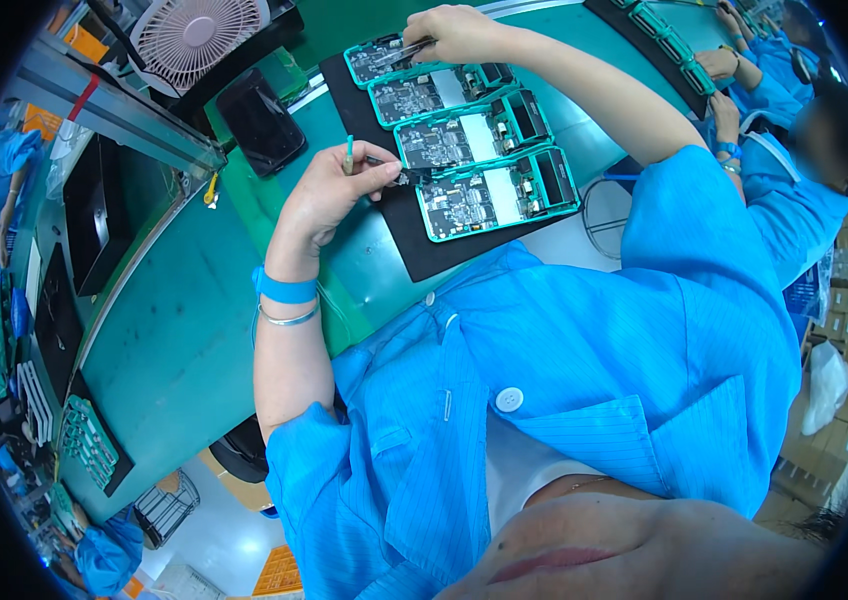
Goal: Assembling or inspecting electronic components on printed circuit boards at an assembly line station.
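Note:
Several teal housings (500, 198) with circuit boards inside stand in a slanting row on a black mat (407, 240). My right hand (462, 36) reaches over the farthest housing (374, 62), closed around metal tweezers (402, 53) whose tips are at its board. Beside the left ends of the two nearest housings is my left hand (329, 195). Its thumb and fingers pinch a small dark part (406, 178), too small to name. A slim green-tipped stick (349, 152) stands up between the fingers of that hand.
A black phone-like device (260, 122) lies left of the housings, near a pink fan (199, 40). Yellow-handled tool (211, 190) rests by a metal rail. Circuit boards (89, 443) lie at the far left. Co-workers (789, 180) sit at the right, beside another row of teal housings (672, 52).

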The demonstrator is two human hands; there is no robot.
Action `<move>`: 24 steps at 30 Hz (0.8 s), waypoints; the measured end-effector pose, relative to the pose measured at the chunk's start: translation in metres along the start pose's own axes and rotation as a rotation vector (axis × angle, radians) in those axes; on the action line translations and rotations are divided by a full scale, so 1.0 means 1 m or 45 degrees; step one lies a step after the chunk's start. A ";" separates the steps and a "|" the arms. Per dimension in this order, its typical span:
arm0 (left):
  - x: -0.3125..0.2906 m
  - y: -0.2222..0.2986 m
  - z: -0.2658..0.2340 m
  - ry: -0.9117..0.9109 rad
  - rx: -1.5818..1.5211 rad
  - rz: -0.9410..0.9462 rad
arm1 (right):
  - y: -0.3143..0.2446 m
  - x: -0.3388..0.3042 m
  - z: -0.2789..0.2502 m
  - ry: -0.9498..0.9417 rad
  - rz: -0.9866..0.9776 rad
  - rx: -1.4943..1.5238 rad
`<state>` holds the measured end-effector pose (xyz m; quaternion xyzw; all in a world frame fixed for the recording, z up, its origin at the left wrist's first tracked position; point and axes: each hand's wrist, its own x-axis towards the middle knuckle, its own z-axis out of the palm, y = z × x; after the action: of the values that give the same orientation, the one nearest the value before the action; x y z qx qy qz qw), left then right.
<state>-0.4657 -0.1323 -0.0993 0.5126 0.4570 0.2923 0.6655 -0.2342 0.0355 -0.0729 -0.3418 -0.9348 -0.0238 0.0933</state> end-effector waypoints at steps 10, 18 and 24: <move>-0.001 0.002 -0.003 0.076 -0.105 -0.024 | -0.001 -0.006 0.006 -0.155 0.066 0.015; 0.001 -0.002 -0.004 0.127 -0.120 0.017 | -0.011 -0.009 0.006 -0.105 0.077 -0.090; 0.002 -0.006 -0.005 0.196 -0.156 0.040 | -0.012 -0.008 0.010 0.023 0.003 -0.039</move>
<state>-0.4694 -0.1302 -0.1061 0.4538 0.4801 0.3687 0.6539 -0.2375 0.0219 -0.0839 -0.3441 -0.9330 -0.0413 0.0965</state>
